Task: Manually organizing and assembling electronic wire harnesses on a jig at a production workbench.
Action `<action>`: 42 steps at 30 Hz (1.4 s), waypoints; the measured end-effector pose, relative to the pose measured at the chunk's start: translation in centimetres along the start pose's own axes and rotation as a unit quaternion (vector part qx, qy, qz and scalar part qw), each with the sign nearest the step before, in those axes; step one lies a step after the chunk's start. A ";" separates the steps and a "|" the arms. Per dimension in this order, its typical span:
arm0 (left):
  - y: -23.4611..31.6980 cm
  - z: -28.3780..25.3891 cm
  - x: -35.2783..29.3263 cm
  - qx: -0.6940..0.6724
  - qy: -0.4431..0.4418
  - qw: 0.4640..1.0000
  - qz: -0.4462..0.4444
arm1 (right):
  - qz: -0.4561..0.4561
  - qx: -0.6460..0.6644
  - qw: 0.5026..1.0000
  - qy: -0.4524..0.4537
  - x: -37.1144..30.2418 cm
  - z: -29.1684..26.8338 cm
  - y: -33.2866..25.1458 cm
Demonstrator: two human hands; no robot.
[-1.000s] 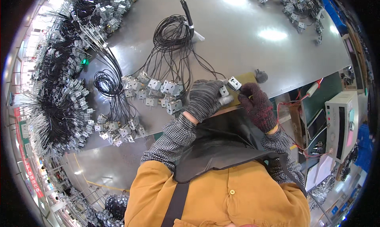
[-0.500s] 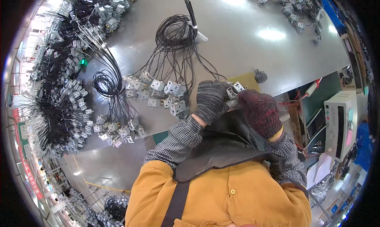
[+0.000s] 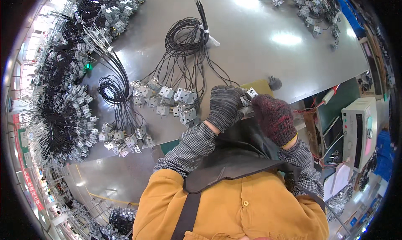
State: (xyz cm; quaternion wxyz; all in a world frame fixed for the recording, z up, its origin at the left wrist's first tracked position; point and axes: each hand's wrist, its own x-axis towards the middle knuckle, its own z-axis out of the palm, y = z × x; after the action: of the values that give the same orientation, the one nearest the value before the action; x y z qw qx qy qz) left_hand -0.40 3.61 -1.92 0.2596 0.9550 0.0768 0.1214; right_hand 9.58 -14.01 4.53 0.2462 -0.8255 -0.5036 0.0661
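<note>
Close together at the table's near edge are my left hand, in a grey striped knit glove, and my right hand, in a dark red one. Between them sits a small silvery metal bracket, which my left fingers close around. My right fingers are curled against its other side, and what they grip is hidden. A pale stub shows just below the bracket. Left of my hands lies a coiled black wire bundle, its wires ending in several metal brackets.
Behind the bracket lies a yellowish plate, beside a grey lump. A smaller wire bundle and a large heap of wired brackets fill the left. More brackets lie far right. A white box-shaped device stands right.
Both hands stay nearly in place around the bracket. The view has shifted very slightly; nothing has visibly been let go or taken up.
</note>
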 end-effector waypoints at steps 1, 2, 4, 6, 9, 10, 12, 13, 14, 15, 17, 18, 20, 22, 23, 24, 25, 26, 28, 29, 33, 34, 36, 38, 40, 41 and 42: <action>0.1 -0.1 0.1 0.000 0.000 1.000 0.000 | 0.007 0.000 1.000 -0.002 0.1 0.0 0.0; 0.3 -0.3 0.2 0.001 -0.008 1.000 -0.005 | 0.007 0.000 1.000 -0.002 0.0 0.0 0.1; 0.3 -0.5 0.3 0.002 -0.016 1.000 -0.009 | 0.008 0.004 1.000 -0.011 -0.1 0.0 0.3; 0.2 -0.2 0.2 0.015 -0.027 1.000 0.002 | 0.016 -0.003 1.000 -0.014 -0.1 0.1 0.1; 0.3 0.4 0.3 0.013 -0.015 1.000 -0.013 | 0.029 -0.001 0.999 -0.021 0.0 0.2 0.2; 0.3 0.3 0.2 0.013 -0.015 1.000 -0.013 | 0.034 0.009 0.999 -0.024 0.0 0.2 0.3; 0.2 -0.1 0.3 -0.002 -0.026 1.000 -0.012 | 0.014 0.014 1.000 -0.001 -0.4 0.5 0.6; 0.1 -0.2 0.0 -0.003 -0.026 1.000 -0.012 | -0.007 0.019 1.000 0.021 -0.5 0.6 0.7; -0.1 -0.4 -0.5 -0.076 -0.001 0.996 -0.037 | -0.006 0.019 1.000 0.022 -0.6 0.7 0.7; -0.1 -0.6 -0.9 -0.151 0.022 0.987 -0.058 | 0.020 0.101 0.994 0.029 -0.7 0.6 0.5; -0.3 -1.5 -2.6 -0.115 0.024 0.993 -0.025 | 0.042 0.188 0.981 0.034 -1.2 1.0 0.5; -0.6 -1.1 -4.2 -0.060 0.075 0.995 -0.015 | 0.053 0.248 0.967 0.012 -1.6 1.2 0.5; -1.1 -0.4 -6.8 -0.049 0.100 0.994 -0.018 | 0.061 0.311 0.949 -0.012 -1.7 1.9 0.5; -2.0 -0.4 -7.2 -0.032 0.051 0.998 0.009 | 0.083 0.343 0.922 -0.158 -1.7 3.0 0.1; -2.3 -0.3 -7.3 -0.014 0.002 0.999 0.036 | 0.084 0.344 0.922 -0.159 -2.0 3.8 0.0; -2.5 -0.5 -7.0 -0.013 0.002 0.999 0.034 | 0.068 0.319 0.939 -0.110 -2.3 4.9 -0.1; -2.7 -0.6 -6.7 -0.020 -0.027 0.999 0.034 | 0.052 0.293 0.953 -0.061 -2.5 5.6 -0.2; -2.8 -0.9 -6.4 -0.027 -0.056 0.997 0.035 | 0.051 0.294 0.952 -0.062 -2.4 5.8 0.2; -2.3 -1.5 -5.6 -0.032 -0.046 0.998 0.029 | 0.024 0.351 0.936 -0.004 -1.7 5.8 2.0; -2.2 -1.6 -5.3 -0.038 -0.034 0.998 0.025 | 0.026 0.349 0.937 -0.002 -1.3 5.5 2.9; -4.1 -0.4 -6.3 -0.180 -0.023 0.983 -0.006 | 0.029 0.193 0.981 0.006 -0.4 5.4 4.6; -3.9 -0.8 -5.6 -0.204 -0.007 0.979 -0.002 | 0.037 0.165 0.986 0.000 -0.4 5.6 4.7; -4.0 -0.6 -4.5 -0.226 0.010 0.974 0.001 | 0.039 0.187 0.982 0.006 0.2 5.8 4.2; -4.3 0.1 -4.0 -0.153 0.020 0.988 0.028 | 0.040 0.209 0.977 0.012 0.6 6.1 4.0; -2.9 -0.2 -3.1 -0.151 0.026 0.988 0.021 | 0.052 0.257 0.964 0.045 0.8 7.0 4.5; -2.4 -0.3 -2.7 -0.148 0.034 0.988 0.013 | 0.054 0.257 0.964 0.047 0.9 7.1 4.5; -2.4 0.0 -2.8 -0.148 0.035 0.988 0.013 | 0.019 0.242 0.969 0.048 1.0 7.2 4.3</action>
State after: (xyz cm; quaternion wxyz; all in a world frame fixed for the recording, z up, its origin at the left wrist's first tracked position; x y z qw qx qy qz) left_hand -3.26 5.03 -3.69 0.3934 0.9023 0.0545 0.1677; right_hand 10.94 -12.34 -3.67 0.4615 -0.7527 -0.4447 0.1505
